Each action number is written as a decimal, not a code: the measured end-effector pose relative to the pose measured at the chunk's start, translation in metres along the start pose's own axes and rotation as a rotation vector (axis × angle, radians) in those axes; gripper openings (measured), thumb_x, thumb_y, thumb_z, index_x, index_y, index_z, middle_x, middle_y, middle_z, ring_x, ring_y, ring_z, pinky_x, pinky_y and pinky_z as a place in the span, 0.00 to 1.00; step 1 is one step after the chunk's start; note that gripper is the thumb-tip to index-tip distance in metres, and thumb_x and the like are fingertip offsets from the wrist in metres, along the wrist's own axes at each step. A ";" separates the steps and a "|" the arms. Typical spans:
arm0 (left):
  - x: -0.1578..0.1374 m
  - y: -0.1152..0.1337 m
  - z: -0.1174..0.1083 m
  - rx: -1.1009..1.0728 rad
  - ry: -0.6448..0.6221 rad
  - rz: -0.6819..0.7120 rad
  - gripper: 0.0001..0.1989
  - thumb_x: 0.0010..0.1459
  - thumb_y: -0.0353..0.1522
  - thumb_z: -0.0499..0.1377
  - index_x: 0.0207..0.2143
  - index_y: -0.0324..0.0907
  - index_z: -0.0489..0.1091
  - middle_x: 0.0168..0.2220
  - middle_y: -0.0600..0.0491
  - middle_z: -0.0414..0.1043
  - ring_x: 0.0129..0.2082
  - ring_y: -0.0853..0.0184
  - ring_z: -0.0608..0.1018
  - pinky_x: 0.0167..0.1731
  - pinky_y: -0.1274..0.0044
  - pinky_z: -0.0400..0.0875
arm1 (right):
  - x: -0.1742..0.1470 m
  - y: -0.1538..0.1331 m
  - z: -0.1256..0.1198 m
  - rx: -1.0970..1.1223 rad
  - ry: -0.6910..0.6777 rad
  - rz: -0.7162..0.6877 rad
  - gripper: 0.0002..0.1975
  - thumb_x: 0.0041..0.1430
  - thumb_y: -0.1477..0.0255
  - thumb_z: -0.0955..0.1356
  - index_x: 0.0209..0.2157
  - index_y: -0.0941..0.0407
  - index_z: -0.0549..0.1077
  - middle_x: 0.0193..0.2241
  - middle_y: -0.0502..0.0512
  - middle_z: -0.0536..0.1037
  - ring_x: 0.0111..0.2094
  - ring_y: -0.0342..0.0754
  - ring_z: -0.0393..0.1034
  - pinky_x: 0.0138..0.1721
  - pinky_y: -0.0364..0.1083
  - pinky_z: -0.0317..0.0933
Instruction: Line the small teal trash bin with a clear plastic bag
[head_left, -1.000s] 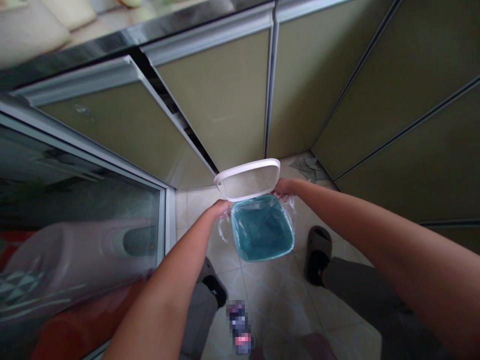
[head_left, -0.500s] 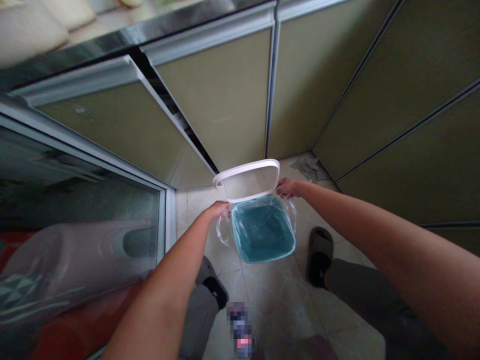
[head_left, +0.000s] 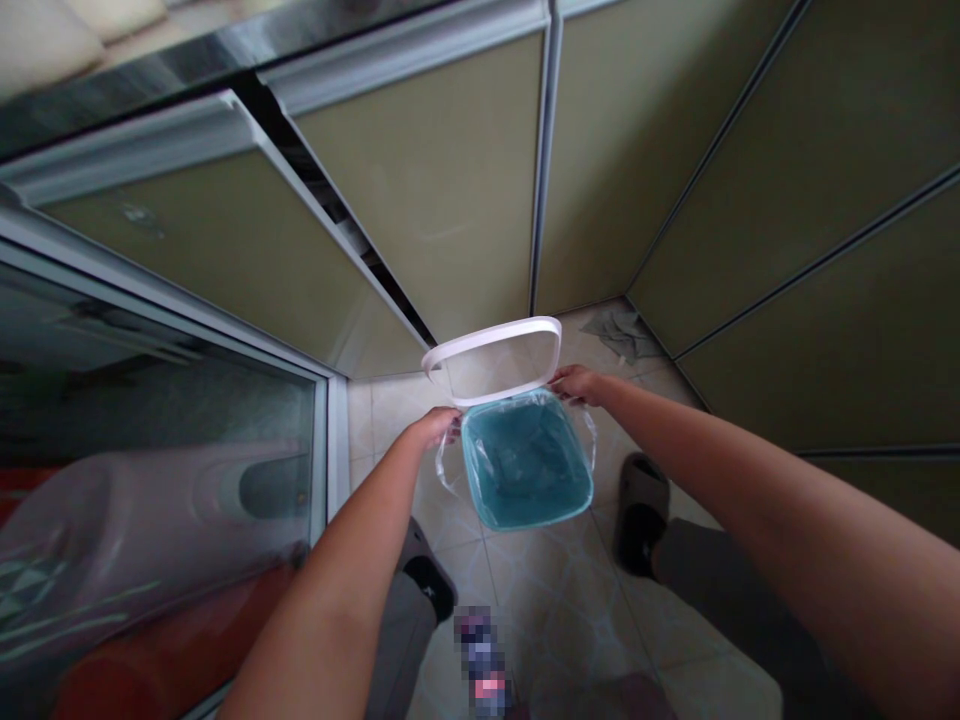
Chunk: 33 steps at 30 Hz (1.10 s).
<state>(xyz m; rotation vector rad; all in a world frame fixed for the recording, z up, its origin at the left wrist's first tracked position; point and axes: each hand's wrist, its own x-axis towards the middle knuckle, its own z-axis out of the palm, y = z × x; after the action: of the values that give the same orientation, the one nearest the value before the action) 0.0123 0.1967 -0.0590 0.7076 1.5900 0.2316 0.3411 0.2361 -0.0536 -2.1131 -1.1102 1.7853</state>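
A teal trash bin [head_left: 529,470] stands on the tiled floor between my feet, lined with a clear plastic bag [head_left: 451,470] whose edges and handle loops hang over its sides. At the bin's back left corner, my left hand [head_left: 437,426] is closed on the bag's edge, its fingertips partly hidden. My right hand [head_left: 576,384] pinches the bag at the back right corner, close to the hinged rim. That white rim ring [head_left: 492,345] is tilted up behind the bin's opening.
Cabinet doors [head_left: 420,170] rise behind the bin, one slightly ajar at left. A glass door [head_left: 165,480] is on the left. A grey cloth [head_left: 624,332] lies in the floor corner. My slippered feet [head_left: 641,510] flank the bin.
Both hands stay at the bin's back corners with only slight shifts. The bag's right loop has moved a little outward. The view has shifted slightly.
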 end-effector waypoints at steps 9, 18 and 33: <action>-0.009 -0.004 -0.003 -0.062 0.291 0.141 0.09 0.57 0.35 0.60 0.38 0.42 0.75 0.38 0.52 0.78 0.31 0.71 0.76 0.29 0.80 0.66 | -0.010 0.011 0.003 -0.045 0.242 -0.130 0.09 0.61 0.77 0.69 0.44 0.61 0.77 0.22 0.45 0.70 0.18 0.37 0.56 0.21 0.38 0.51; -0.081 0.040 -0.040 -0.345 0.279 0.336 0.24 0.56 0.47 0.60 0.49 0.43 0.74 0.41 0.50 0.75 0.29 0.74 0.73 0.32 0.81 0.69 | -0.095 -0.046 -0.062 0.015 0.179 -0.505 0.15 0.68 0.75 0.65 0.54 0.58 0.75 0.39 0.55 0.77 0.25 0.37 0.61 0.25 0.37 0.59; -0.157 -0.020 0.001 -0.114 0.175 0.443 0.28 0.44 0.47 0.71 0.44 0.39 0.80 0.39 0.47 0.80 0.34 0.68 0.77 0.34 0.78 0.69 | -0.172 0.007 -0.044 -0.313 0.102 -0.663 0.08 0.60 0.74 0.70 0.40 0.59 0.82 0.31 0.52 0.81 0.28 0.42 0.70 0.32 0.40 0.63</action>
<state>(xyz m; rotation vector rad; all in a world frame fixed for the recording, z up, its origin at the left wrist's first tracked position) 0.0059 0.0927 0.0607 0.9660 1.5538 0.7194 0.3819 0.1393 0.0891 -1.6416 -1.8732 1.2395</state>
